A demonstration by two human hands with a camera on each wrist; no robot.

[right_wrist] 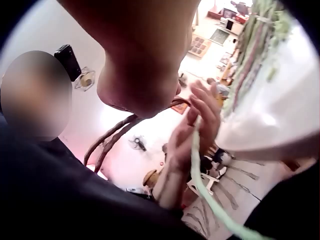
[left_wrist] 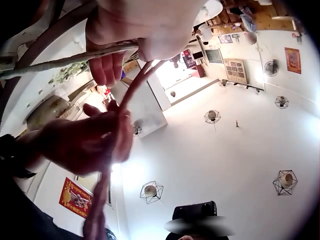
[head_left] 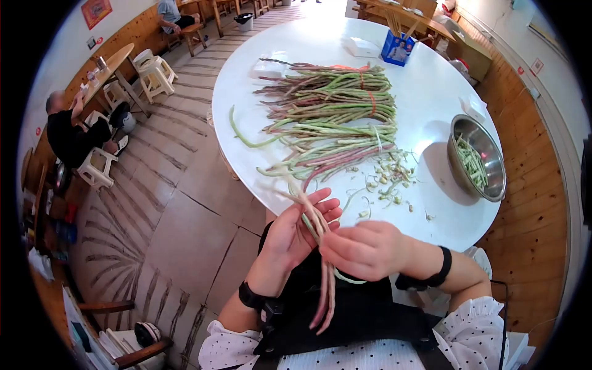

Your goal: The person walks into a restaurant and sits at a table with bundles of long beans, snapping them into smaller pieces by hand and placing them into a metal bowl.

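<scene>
My left hand [head_left: 291, 233] is turned palm up and holds several purplish and pale green long beans [head_left: 323, 280] across it, its fingers loosely bent. The upper bean ends look blurred, and the purple ends hang down over the black apron [head_left: 351, 314]. Close beside it, my right hand [head_left: 364, 248] pinches the same beans with thumb and fingertips. In the right wrist view, a pale green bean [right_wrist: 197, 167] trails down from my left hand [right_wrist: 192, 130]. Bundled long beans [head_left: 336, 114] lie on the table just beyond both hands.
Trimmed bean ends [head_left: 388, 179] are scattered on the round white table [head_left: 425, 92]. A steel bowl [head_left: 457, 139] of cut green beans stands at the right edge. Toward the back is a blue box [head_left: 396, 50] of chopsticks. A seated person [head_left: 68, 132] is at far left.
</scene>
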